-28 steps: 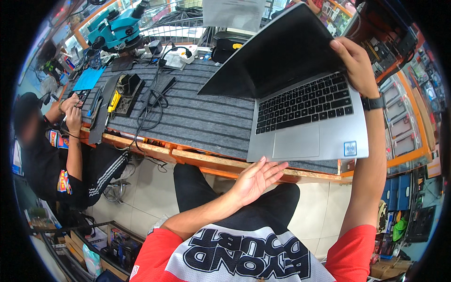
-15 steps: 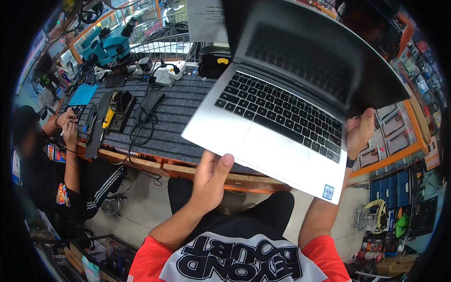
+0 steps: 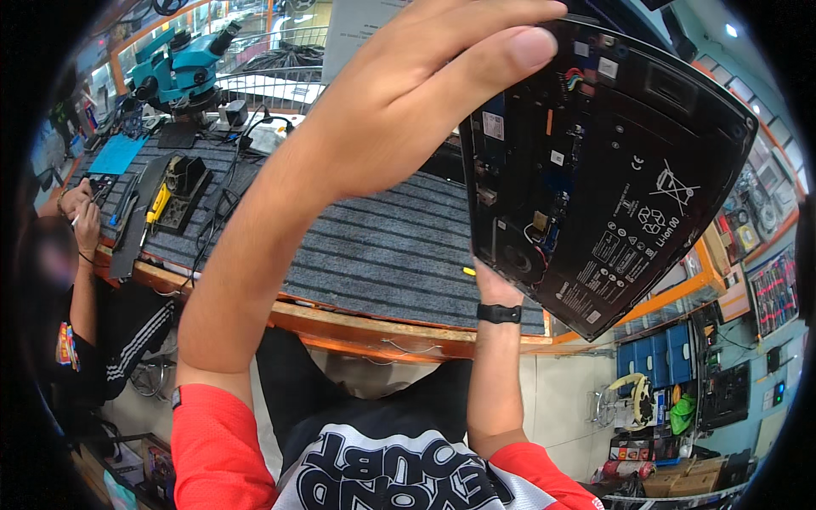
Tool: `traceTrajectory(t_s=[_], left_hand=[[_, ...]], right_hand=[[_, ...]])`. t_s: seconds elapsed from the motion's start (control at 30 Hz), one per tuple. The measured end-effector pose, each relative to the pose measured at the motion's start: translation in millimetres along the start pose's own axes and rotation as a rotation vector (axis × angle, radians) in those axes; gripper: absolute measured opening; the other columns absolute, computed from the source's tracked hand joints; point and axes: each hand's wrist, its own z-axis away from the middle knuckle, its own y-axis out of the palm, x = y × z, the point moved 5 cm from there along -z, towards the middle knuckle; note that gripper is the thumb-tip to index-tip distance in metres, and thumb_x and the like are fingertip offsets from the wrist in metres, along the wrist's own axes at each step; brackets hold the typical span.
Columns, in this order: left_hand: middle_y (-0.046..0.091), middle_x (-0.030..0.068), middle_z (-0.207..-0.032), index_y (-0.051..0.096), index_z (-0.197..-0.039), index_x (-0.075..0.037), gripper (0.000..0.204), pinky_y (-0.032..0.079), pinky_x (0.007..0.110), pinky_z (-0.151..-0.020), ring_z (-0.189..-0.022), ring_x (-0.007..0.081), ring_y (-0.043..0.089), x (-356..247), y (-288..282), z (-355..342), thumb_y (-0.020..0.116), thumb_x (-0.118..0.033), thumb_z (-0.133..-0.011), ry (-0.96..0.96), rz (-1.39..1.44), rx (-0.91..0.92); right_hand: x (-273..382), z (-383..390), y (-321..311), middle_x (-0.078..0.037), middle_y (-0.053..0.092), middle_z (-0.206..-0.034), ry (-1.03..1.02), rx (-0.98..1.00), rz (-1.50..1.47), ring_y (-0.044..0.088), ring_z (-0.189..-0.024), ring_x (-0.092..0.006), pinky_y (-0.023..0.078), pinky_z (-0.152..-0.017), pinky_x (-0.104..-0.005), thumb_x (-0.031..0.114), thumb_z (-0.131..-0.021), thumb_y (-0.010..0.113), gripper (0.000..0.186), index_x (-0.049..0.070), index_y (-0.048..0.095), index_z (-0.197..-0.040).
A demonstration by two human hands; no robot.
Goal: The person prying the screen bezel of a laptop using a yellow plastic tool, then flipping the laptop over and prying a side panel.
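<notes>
I hold a laptop [image 3: 620, 161] up in the air in front of my face, its underside turned toward me with the bottom cover off, showing a black battery and circuit boards. My left hand [image 3: 425, 76] grips its upper left edge, thumb laid across the top. My right hand [image 3: 493, 285], with a black band on the wrist, supports the lower left edge from below; most of its fingers are hidden behind the laptop. Below lies the grey ribbed mat [image 3: 382, 246] on the workbench.
A teal microscope [image 3: 183, 64] stands at the back left of the bench, with a yellow-handled tool [image 3: 157, 204] in a black tray and cables beside it. Another person [image 3: 68, 280] sits at the left, hands on the bench. Shelves with tools [image 3: 769, 289] fill the right.
The laptop was lifted off the mat, closed and flipped up so its open underside faces me. My left hand rose from near my lap to its top edge.
</notes>
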Motion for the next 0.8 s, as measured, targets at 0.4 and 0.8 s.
traceTrajectory(t_s=[0.4,0.8], left_hand=[[0.072,-0.0013,-0.092,0.073,-0.111,0.001,0.031,0.053,0.023,-0.075,-0.083,0.0051,0.064,7.7,-5.7,-26.9,0.061,-0.028,-0.11,-0.573,0.335,0.138],[0.076,0.0027,-0.089,0.076,-0.107,0.001,0.029,0.056,0.025,-0.071,-0.077,0.0065,0.067,5.2,-19.7,-25.8,0.066,-0.025,-0.107,-0.671,0.143,0.072]], right_hand=[[-35.8,29.2,16.1,-0.016,0.072,-0.131,0.215,-0.138,-0.12,0.065,-0.125,-0.0384,0.046,-0.111,-0.0603,0.038,-0.103,0.055,0.042,0.008,0.071,-0.128],[-65.2,53.1,3.8,-0.02,0.074,-0.126,0.32,-0.361,-0.287,0.069,-0.119,-0.0376,0.052,-0.111,-0.0542,0.023,-0.089,0.073,0.037,0.006,0.074,-0.122]])
